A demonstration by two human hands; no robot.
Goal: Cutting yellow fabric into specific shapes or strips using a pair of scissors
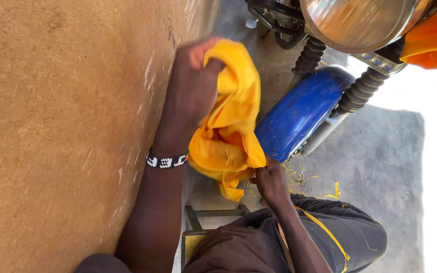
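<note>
Yellow cloth bunched in left hand, right hand pinching its lower edge (blue fender behind)

My left hand and right hand are bare, with no gloves or rings. A beaded bracelet, black with white markings, encircles my left wrist. Both forearms are uncovered. Dark grey trousers cover my legs, wrinkled at the knee.
</note>
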